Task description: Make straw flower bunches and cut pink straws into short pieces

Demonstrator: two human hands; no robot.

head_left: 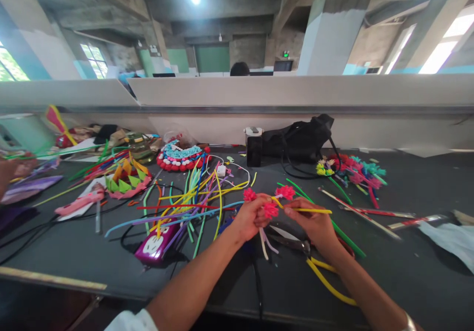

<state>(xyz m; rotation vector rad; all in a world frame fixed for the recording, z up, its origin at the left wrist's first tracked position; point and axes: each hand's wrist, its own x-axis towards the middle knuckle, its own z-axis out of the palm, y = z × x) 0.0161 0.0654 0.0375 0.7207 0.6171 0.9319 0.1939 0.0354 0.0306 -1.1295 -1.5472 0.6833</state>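
Note:
My left hand (249, 218) is closed around pink pipe-cleaner flowers (285, 192), with pale stems (263, 244) hanging below the fingers. Three fluffy pink heads show around it. To its right, my right hand (310, 222) pinches a yellow pipe cleaner (314, 211), whose near end reaches in among the flowers and whose other end sticks out to the right. Scissors (289, 240) with yellow handles lie on the table beneath my hands, blades partly apart. Green pipe cleaners (348, 239) lie beside my right wrist.
Loose coloured pipe cleaners (185, 193) and a purple power strip (157, 242) lie left. Behind them are a beaded piece (181, 154) and a pink glue gun (79, 202). A phone (254, 151), black bag (307, 141) and finished flowers (357, 170) stand farther back. Another person's hand (11, 168) shows far left.

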